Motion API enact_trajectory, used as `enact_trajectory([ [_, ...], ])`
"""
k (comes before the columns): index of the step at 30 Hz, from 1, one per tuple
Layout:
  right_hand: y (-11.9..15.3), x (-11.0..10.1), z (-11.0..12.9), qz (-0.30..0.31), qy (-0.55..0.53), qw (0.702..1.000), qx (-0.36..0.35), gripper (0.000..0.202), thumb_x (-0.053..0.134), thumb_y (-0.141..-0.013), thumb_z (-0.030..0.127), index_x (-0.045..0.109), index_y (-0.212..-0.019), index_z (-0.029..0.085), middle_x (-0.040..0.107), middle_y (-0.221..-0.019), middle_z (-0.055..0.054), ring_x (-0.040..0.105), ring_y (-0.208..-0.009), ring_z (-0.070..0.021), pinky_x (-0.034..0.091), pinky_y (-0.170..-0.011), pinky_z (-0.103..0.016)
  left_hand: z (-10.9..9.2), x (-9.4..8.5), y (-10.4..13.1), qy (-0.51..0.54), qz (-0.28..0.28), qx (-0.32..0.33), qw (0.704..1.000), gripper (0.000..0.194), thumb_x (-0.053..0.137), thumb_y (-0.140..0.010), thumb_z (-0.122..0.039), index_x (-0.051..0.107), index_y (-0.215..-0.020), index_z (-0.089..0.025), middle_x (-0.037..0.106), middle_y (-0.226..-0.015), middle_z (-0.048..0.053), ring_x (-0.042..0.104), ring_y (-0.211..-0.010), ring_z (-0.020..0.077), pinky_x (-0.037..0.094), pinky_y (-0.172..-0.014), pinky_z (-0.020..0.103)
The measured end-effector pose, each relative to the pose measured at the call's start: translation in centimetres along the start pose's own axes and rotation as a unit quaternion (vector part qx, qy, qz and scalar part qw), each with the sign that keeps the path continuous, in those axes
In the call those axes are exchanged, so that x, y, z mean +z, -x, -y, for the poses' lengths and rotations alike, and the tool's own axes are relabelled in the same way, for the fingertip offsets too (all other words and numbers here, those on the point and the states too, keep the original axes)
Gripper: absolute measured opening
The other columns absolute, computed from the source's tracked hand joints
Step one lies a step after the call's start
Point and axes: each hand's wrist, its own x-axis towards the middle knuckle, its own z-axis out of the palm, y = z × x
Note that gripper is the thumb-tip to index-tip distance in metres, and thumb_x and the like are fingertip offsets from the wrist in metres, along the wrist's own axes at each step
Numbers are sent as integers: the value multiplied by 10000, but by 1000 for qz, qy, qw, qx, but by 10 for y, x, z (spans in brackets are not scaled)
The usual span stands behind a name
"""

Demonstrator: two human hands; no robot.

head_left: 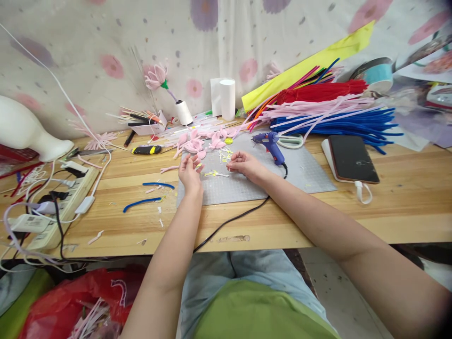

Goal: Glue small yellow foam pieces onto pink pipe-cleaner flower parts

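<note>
My left hand [191, 175] is over the left part of the grey cutting mat [243, 188], fingers curled, with a small yellow-tipped stamen showing at the fingertips. Across from it, my right hand [246, 165] pinches thumb and forefinger together; a tiny pale bit shows there, too small to name. Between the hands lies a little bunch of white stamens with yellow tips [216, 174]. More loose stamens [224, 154] sit just behind. Pink pipe-cleaner petals [194, 142] are heaped beyond my left hand. A blue glue gun [270, 143] rests on the mat behind my right hand.
Blue pipe cleaners [339, 123] are piled at back right, near a phone-like black device [355, 158]. A yellow-black cutter [146, 149] and short blue pieces [141, 204] lie leftward. A cable-filled power strip [65, 207] stands far left. The glue gun's black cord [233, 219] crosses the table's front edge.
</note>
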Motion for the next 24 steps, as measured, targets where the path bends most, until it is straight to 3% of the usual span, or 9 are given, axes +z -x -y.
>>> enact_trajectory([
  [2,0,1,-1,0,-3,1000,-2,462,839,-466,276,472,-735,195,598,-595,49,570,-578,-87,447,-584,-227,0,1,3,-14,18,-28,999,114,594,-775,-171,562,-884,-164,650,-741,7,591,-589,59,488,-630,198],
  [5,0,2,-1,4,-13,1000,-9,466,840,-462,288,478,-740,195,603,-602,52,587,-601,-93,457,-612,-233,3,6,15,-81,139,-121,980,231,697,-680,-154,543,-851,-137,653,-709,29,592,-561,84,488,-581,217],
  [7,1,2,-2,10,-15,1000,-13,473,841,-455,291,483,-748,193,609,-615,53,595,-614,-96,458,-623,-236,7,9,25,-92,172,-136,971,323,726,-643,-136,532,-901,-136,669,-746,41,611,-592,98,489,-568,219],
  [18,0,4,-5,33,38,998,-28,412,802,-488,243,481,-740,187,597,-610,63,579,-600,-83,449,-628,-234,13,9,26,-104,165,-117,974,462,754,-608,-140,476,-977,-157,645,-727,-1,611,-577,88,453,-490,177],
  [24,1,4,-2,45,80,994,-51,386,762,-516,221,471,-768,194,602,-672,53,580,-646,-95,453,-643,-249,16,9,26,-127,160,-105,973,545,770,-593,-129,426,-1014,-163,669,-777,26,628,-587,107,455,-478,186],
])
